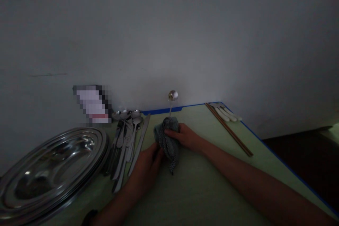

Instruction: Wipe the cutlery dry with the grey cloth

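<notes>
A grey-blue checked cloth [171, 141] is bunched up in front of me, above the table. Out of its top rises a shiny metal spoon [173, 95], bowl upward; its lower handle is hidden in the folds. My right hand [189, 137] is closed round the cloth from the right, thumb pressed across the front. From the lower left, my left hand [148, 162] grips the cloth, its fingertips partly hidden behind the fabric. One corner of the cloth hangs down between the hands.
Stacked oval metal trays [102, 141] stand at the left. Beside them lies a pile of metal spoons and knives [128, 144]. A blurred-out phone-like object [92, 104] leans on the wall. Wooden chopsticks [230, 130] and white-handled forks [227, 113] lie right, near the blue table edge.
</notes>
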`<state>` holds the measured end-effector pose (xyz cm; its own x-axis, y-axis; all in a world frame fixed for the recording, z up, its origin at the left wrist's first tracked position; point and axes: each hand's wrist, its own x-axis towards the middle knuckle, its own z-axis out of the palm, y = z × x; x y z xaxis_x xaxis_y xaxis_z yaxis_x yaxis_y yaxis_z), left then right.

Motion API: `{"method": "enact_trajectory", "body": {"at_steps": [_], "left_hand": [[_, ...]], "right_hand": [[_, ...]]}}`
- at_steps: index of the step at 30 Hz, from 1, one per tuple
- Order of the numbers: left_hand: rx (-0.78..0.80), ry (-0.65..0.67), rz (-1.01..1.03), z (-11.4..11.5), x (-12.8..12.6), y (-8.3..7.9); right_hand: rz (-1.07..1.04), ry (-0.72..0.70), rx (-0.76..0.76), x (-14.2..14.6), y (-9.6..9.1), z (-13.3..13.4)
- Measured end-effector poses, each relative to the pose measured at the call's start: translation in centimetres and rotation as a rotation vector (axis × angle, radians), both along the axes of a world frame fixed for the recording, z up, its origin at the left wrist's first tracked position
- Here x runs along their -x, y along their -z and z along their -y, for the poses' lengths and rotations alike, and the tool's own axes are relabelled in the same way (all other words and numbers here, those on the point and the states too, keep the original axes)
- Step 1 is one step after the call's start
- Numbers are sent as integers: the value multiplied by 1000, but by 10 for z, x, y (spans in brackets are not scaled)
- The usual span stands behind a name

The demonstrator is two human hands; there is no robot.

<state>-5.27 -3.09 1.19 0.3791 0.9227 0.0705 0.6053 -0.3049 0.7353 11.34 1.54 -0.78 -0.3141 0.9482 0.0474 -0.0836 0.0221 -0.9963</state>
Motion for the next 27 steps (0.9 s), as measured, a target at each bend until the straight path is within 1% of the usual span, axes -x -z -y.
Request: {"method": "enact_trajectory", "body": {"at_steps": [2,5,10,12,14,16,20,24,27], "left_hand": [[9,-31,6,0,1,-1],[11,-65,14,-1,1,-2],[-1,-52,36,-4,1,-4],[-11,-35,52,-4,0,-6],[-16,-15,58,-3,0,-7],[-18,8,22,-1,-1,-6],[-69,85,-105,6,-3,1],[-152,142,-193,11,-5,5],[-181,209,-221,14,-5,3]], "right_hand": [[72,-8,-29,2,-1,2],[89,-15,-43,3,-5,5],[112,5,-53,3,-10,8],[80,27,-38,4,-9,8],[-5,56,6,5,-7,7],[-137,119,87,7,-4,3],[-401,333,232,11,1,-5],[-545,439,271,10,0,-12],[-571,558,256,3,0,-19]]}}
